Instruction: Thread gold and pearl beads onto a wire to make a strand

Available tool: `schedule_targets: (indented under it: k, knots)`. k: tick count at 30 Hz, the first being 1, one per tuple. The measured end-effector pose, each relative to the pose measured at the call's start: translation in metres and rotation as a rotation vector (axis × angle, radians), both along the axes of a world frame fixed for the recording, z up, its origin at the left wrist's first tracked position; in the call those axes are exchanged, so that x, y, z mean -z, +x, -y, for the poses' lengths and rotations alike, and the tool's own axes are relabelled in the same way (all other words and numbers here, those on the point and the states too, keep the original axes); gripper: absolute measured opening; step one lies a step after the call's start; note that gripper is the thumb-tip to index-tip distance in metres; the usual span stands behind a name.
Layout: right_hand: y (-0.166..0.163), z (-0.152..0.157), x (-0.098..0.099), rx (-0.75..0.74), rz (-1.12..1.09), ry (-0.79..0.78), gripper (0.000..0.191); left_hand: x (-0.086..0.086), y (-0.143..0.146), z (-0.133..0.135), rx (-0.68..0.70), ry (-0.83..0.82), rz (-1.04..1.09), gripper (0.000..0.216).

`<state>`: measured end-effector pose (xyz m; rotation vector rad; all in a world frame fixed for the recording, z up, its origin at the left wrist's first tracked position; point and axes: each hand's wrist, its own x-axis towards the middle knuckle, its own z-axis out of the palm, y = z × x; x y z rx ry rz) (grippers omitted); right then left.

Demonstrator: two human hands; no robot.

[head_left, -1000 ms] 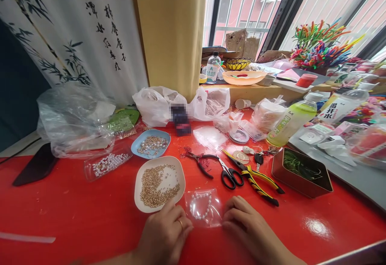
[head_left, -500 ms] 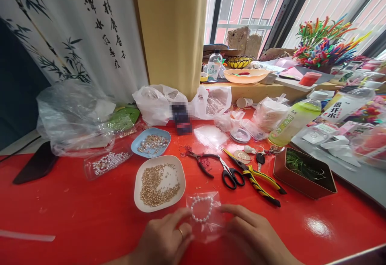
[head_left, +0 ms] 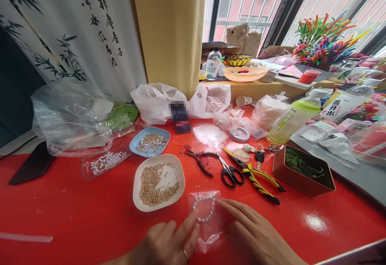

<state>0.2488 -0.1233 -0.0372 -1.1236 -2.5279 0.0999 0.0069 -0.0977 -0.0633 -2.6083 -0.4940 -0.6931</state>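
Observation:
A small clear plastic bag [head_left: 208,237] lies flat on the red tabletop in front of me, with a white beaded bracelet [head_left: 206,219] inside its upper part. My left hand [head_left: 169,239] is on the bag's left side, its index finger stretched out to the bracelet's lower left edge and the other fingers partly bent; it is slightly blurred. On the opposite side, my right hand [head_left: 251,226] rests with its fingers extended, the tips at the bag's upper right corner. Neither hand is closed round anything. Part of the bag's right edge is hidden by my right hand.
Left of the bag sit a white dish [head_left: 137,196] of gold beads, a blue dish [head_left: 167,139] and a clear box [head_left: 87,170] of pearly beads. Behind and to the right lie cutters [head_left: 202,166], scissors [head_left: 229,173], yellow-black pliers [head_left: 256,174] and an open box [head_left: 297,176].
My left index finger has moved right, from the bag's left edge onto it near the bracelet. The bag and bracelet have shifted and turned slightly. My right hand stays at the right edge.

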Motion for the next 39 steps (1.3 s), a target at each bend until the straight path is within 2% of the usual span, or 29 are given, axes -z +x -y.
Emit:
schedule_targets:
  k: [2,4,10,13,16,20,30,36,39]
  knots:
    - [0.000,0.001,-0.002,-0.034,-0.042,0.005,0.028,0.002,0.000,-0.002,0.086,-0.038,0.082,0.028]
    - [0.000,0.001,-0.002,-0.045,-0.094,-0.051,0.027,0.001,0.001,-0.003,0.099,-0.142,0.153,0.030]
    - [0.000,-0.001,0.006,0.160,-0.203,-0.284,0.015,-0.007,0.006,-0.002,-0.056,-0.706,0.282,0.022]
    - [-0.002,0.000,0.008,0.247,-0.147,-0.325,0.016,-0.006,0.007,0.000,-0.171,-0.874,0.311,0.017]
    - [-0.004,0.001,0.011,0.305,-0.080,-0.281,0.018,-0.006,0.008,0.001,-0.279,-0.973,0.313,0.015]
    - [-0.007,0.003,0.016,0.342,-0.018,-0.191,0.019,-0.009,0.010,0.002,-0.343,-1.005,0.273,0.020]
    - [-0.011,-0.001,0.016,0.377,0.065,-0.071,0.022,-0.005,0.013,0.002,-0.370,-0.879,0.218,0.021]
    - [-0.013,-0.004,0.012,0.424,0.131,-0.081,0.022,-0.005,0.016,0.003,-0.404,-0.799,0.097,0.019]
    - [-0.013,-0.005,0.011,0.474,0.140,-0.112,0.016,-0.002,0.015,0.003,-0.437,-0.789,0.046,0.016]
